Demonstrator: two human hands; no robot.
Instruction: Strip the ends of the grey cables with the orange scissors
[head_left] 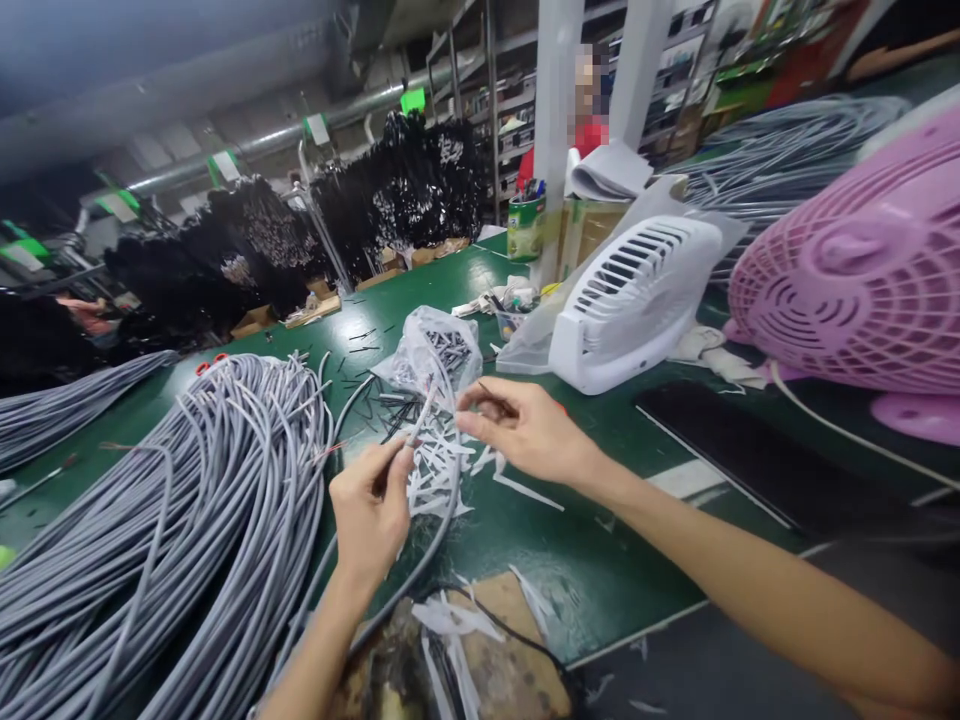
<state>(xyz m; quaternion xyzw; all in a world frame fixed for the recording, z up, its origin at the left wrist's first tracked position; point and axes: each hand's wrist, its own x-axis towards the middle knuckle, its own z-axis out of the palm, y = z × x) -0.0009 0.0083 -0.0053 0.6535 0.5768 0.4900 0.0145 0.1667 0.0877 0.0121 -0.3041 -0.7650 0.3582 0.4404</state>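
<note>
My left hand (373,500) is closed, thumb against fingers, on a grey cable (421,415) whose pale stripped end points up and away from me. To its right, my right hand (529,425) has its thumb and fingers drawn together beside another stretch of grey cable. Anything between those fingertips is too small to make out. White sleeve pieces (439,465) lie scattered on the green table under both hands. Just beyond them sits a clear plastic bag (431,345) with small dark and grey pieces in it.
A large bundle of grey cables (225,480) fills the left side. On the right stand a white fan (637,300), a pink fan (847,270) and a black flat panel (750,450). A worn wooden block (517,650) is nearest me. Someone in red stands behind the post.
</note>
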